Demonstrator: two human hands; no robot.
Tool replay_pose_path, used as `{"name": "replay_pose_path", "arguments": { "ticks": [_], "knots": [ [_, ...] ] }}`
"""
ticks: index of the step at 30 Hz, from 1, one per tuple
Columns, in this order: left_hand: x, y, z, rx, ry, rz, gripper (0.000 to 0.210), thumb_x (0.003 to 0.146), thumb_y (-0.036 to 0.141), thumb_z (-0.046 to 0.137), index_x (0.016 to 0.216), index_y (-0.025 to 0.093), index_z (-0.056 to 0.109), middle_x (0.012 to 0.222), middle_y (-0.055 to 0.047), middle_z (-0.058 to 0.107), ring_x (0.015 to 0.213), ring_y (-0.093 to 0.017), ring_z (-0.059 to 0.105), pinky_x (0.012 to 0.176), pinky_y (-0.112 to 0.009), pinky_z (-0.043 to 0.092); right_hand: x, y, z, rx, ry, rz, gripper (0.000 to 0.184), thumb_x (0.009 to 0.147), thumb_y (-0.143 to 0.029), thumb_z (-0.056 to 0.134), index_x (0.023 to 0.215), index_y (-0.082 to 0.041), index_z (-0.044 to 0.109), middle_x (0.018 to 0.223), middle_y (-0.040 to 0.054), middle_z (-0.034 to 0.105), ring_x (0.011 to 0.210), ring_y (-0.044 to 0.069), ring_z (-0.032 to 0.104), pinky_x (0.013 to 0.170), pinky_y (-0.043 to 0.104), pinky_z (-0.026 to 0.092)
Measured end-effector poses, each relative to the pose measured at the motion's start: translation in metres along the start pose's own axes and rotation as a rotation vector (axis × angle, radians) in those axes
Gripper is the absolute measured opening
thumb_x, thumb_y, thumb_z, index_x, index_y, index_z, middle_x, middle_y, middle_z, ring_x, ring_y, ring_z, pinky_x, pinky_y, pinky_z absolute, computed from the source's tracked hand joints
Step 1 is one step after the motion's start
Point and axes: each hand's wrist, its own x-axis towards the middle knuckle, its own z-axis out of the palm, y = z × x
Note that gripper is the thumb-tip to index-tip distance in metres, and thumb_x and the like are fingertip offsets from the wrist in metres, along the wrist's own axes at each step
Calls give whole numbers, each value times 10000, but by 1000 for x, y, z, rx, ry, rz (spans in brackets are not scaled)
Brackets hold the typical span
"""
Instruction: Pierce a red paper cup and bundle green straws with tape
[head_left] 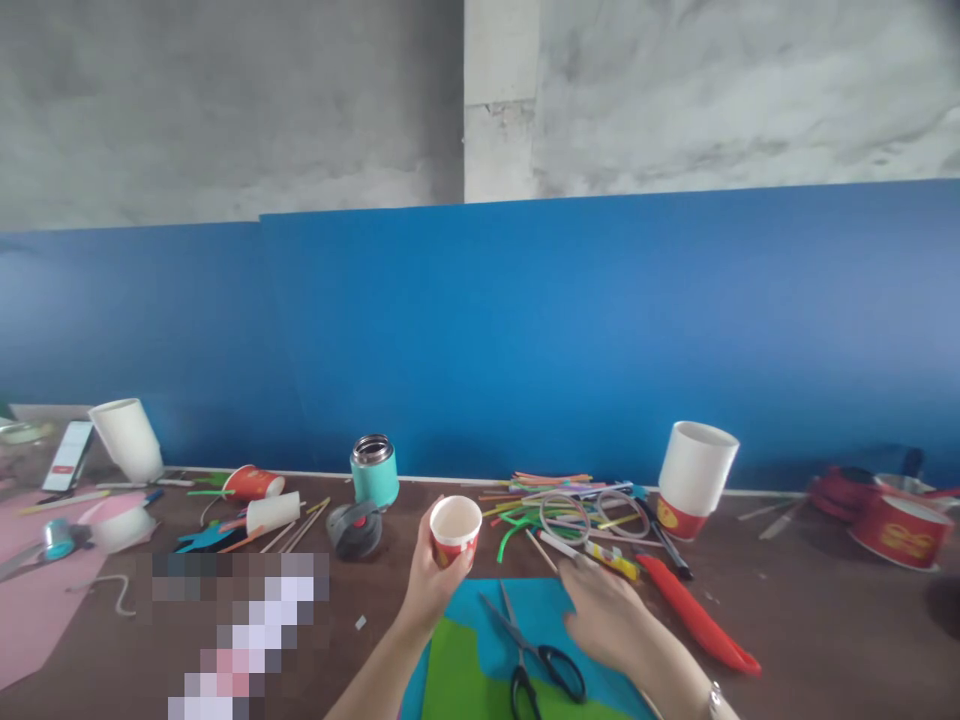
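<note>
Near the frame's lower middle, the left hand [429, 585] wraps the light, crushable paper cup [455, 530] around its wall, best held gently there, while the right hand [609, 615] lies spread on the blue sheet [480, 605].

words on cups: the red cup [454, 532] in the left hand [429, 588] has yellow marks, too blurry to read
red bowl [900, 530] at the right: a yellow print, too small to read
phone [69, 456] at the left: a lit screen, no words can be read
readable words or numbers: none
</note>
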Motion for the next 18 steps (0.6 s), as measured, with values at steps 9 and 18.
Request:
{"name": "replay_pose_path", "arguments": {
  "ticks": [9,18],
  "knots": [
    [-7,10,0,-10,-136,-9,641,676,294,709,1259,216,454,1187,-109,593,1100,-267,538,932,-345,428,-13,-40,36,-73,-187,-126,755,624,22,460,1372,-5,358,1134,248,605,1088,338,562,909,404,430],
    [-20,19,10,131,-183,30,487,708,396,681,1110,211,479,963,-72,643,840,-214,610,749,-319,489,6,0,-9,341,112,-210,624,752,-122,414,1374,-151,368,954,86,665,833,201,609,754,306,470]
  ]
}}
